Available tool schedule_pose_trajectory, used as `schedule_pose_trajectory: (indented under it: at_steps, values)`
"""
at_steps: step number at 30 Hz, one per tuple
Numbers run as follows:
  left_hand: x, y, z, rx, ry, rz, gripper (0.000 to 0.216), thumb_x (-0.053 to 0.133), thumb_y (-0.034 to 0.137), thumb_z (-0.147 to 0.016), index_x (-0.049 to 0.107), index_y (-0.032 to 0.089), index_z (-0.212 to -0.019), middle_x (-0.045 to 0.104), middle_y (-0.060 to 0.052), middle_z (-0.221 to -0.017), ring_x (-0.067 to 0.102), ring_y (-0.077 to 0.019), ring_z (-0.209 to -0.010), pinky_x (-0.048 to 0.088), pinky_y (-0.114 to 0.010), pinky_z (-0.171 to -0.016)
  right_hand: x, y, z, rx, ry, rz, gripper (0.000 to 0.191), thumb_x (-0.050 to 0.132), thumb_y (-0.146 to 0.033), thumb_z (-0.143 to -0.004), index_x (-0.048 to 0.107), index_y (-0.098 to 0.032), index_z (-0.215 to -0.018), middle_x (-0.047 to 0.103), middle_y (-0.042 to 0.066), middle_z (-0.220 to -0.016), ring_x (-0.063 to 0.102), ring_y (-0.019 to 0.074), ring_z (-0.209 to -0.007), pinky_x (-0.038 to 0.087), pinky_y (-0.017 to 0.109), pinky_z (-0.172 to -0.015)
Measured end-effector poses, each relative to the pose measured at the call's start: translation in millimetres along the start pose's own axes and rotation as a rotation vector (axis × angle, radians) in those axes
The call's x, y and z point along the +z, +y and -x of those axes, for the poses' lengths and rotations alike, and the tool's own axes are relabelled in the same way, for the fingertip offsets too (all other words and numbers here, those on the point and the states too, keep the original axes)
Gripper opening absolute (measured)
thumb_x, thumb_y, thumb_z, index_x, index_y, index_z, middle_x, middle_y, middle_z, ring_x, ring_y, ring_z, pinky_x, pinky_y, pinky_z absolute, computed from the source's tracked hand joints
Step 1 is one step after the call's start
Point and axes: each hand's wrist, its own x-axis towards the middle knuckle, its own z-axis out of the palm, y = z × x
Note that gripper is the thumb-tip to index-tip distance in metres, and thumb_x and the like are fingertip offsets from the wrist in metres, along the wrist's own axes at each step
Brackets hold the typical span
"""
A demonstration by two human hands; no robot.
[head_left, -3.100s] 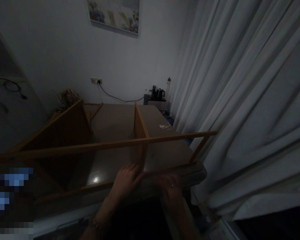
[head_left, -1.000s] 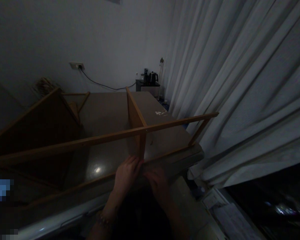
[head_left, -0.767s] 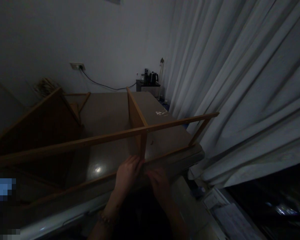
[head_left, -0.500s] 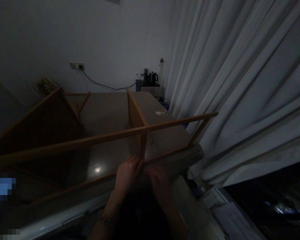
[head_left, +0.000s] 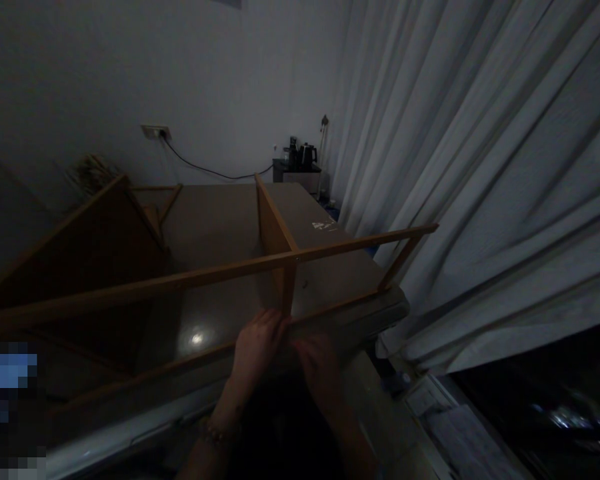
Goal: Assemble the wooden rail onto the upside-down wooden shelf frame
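A wooden shelf frame (head_left: 220,268) lies on its side across a wide brown surface (head_left: 215,220). A short crosspiece (head_left: 289,287) runs from its upper rail down to the lower rail near me. My left hand (head_left: 260,340) is closed around the foot of that crosspiece, at the joint with the lower rail. Just to the right, my right hand (head_left: 320,367) is held low with its fingers bent together close to the same joint. Anything between the right fingers is too dark and small to make out.
A kettle (head_left: 307,155) stands on a small cabinet (head_left: 300,177) at the back. A black cord (head_left: 215,173) runs to the wall socket (head_left: 155,132). Pale curtains (head_left: 430,133) hang along the right. White scraps (head_left: 324,225) lie on the brown surface.
Both hands stay at the joint with hardly any shift. The view has moved very slightly; the wooden frame keeps its place.
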Motion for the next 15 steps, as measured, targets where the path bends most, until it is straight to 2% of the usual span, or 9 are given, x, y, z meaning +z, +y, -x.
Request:
schedule_pose_trajectory:
  at_steps: [15]
  values:
    - [0.5, 0.2, 1.2, -0.006, 0.023, 0.034, 0.028, 0.040, 0.034, -0.099, 0.065, 0.021, -0.100, 0.069, -0.005, -0.099, 0.062, -0.0178, -0.093, 0.047, -0.028, -0.081, 3.7, 4.2, 2.7, -0.007, -0.005, 0.008, 0.028, 0.044, -0.021, -0.098, 0.071, -0.025, -0.100, 0.071, 0.003, -0.095, 0.060, 0.0198, -0.090, 0.048, 0.036, -0.083]
